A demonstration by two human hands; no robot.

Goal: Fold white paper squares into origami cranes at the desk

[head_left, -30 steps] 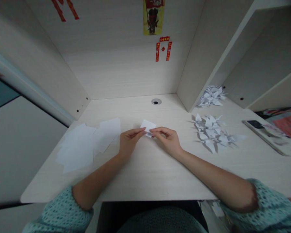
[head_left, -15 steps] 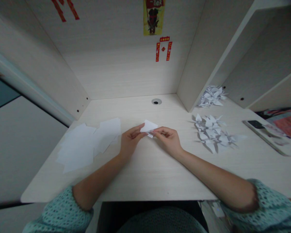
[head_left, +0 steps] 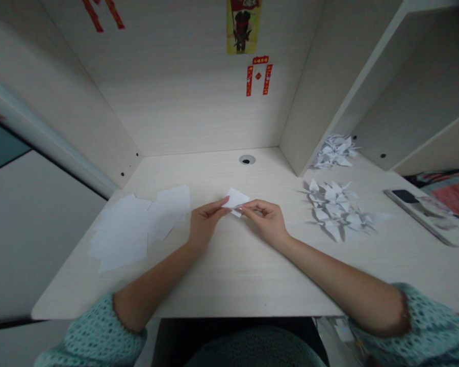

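A small piece of folded white paper (head_left: 237, 198) is held between both hands above the middle of the desk (head_left: 229, 275). My left hand (head_left: 205, 218) pinches its left edge between thumb and fingers. At the lower right edge, the thumb and fingertips of my right hand (head_left: 266, 219) are closed on the same paper. A narrow flap sticks out below the fingertips. The finer folds are too small to make out. To the left of my left hand lie loose white paper sheets (head_left: 126, 234), spread and overlapping.
Folded white paper cranes (head_left: 334, 204) sit in a group to the right, with another heap of folded paper (head_left: 334, 151) behind by the partition (head_left: 309, 127). A phone (head_left: 432, 216) lies at the far right beside red cloth (head_left: 455, 199). A cable hole (head_left: 247, 160) is at the back.
Almost nothing differs. Both hands keep their pinch on the folded paper, which has tilted very slightly; the view has shifted a little.
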